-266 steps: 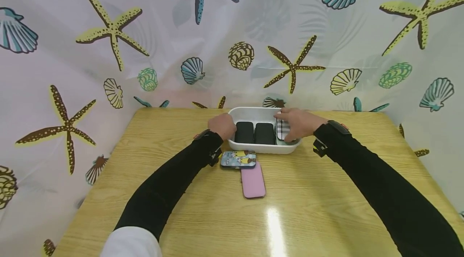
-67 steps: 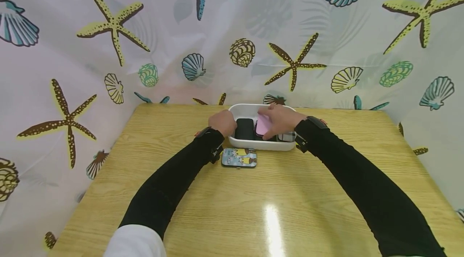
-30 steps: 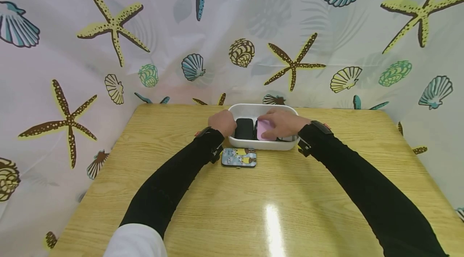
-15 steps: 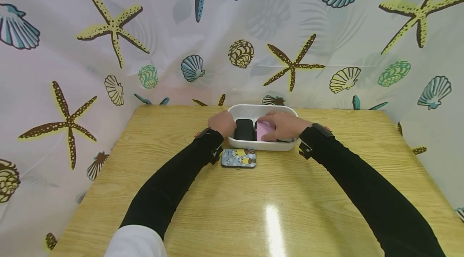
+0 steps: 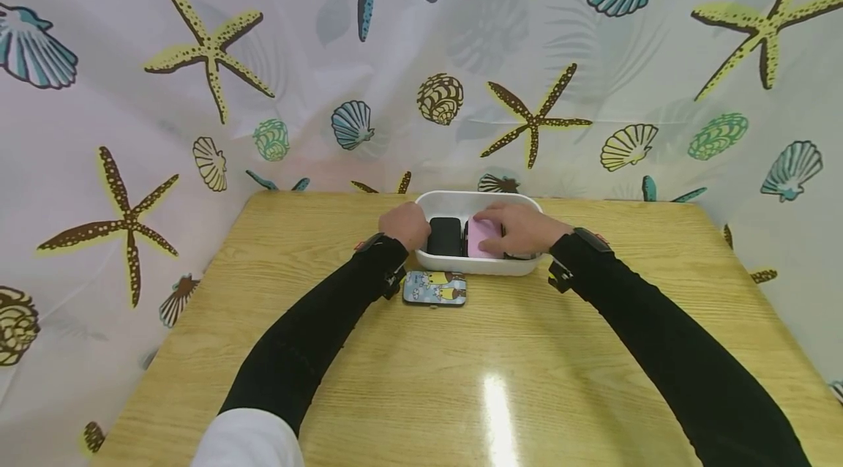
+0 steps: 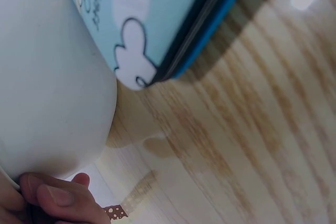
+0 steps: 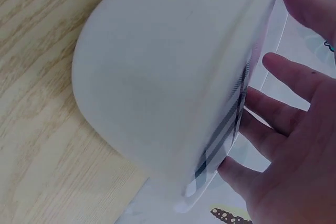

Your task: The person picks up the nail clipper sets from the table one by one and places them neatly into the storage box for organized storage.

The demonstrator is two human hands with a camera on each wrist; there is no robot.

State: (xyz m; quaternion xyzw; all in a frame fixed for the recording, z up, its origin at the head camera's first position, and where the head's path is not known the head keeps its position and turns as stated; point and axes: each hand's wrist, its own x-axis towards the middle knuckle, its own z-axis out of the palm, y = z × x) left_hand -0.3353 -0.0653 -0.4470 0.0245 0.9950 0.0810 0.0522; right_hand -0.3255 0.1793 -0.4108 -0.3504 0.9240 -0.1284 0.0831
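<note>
A white oval tub (image 5: 454, 266) stands near the table's back edge. My left hand (image 5: 404, 224) grips its left rim; in the left wrist view, curled fingers (image 6: 60, 196) show at the rim. Inside, a black case (image 5: 444, 237) lies at the left. Beside it lies a small pink case (image 5: 479, 231), with a dark edge visible along its left side. My right hand (image 5: 523, 228) is over the pink case, thumb and fingertips on its top. A plaid case (image 7: 226, 124) sits at the tub's right end, mostly hidden under that hand, whose fingers look spread and fairly straight.
A light-blue case with a giraffe print (image 5: 435, 288) lies on the wooden table (image 5: 408, 379) just in front of the tub. Behind the table hangs a white curtain (image 5: 395, 72) printed with starfish and shells.
The plaid case went into the tub first. The pink case moved from the table into the tub, was lowered flat over the middle black case, and my right hand has since shifted slightly right.
</note>
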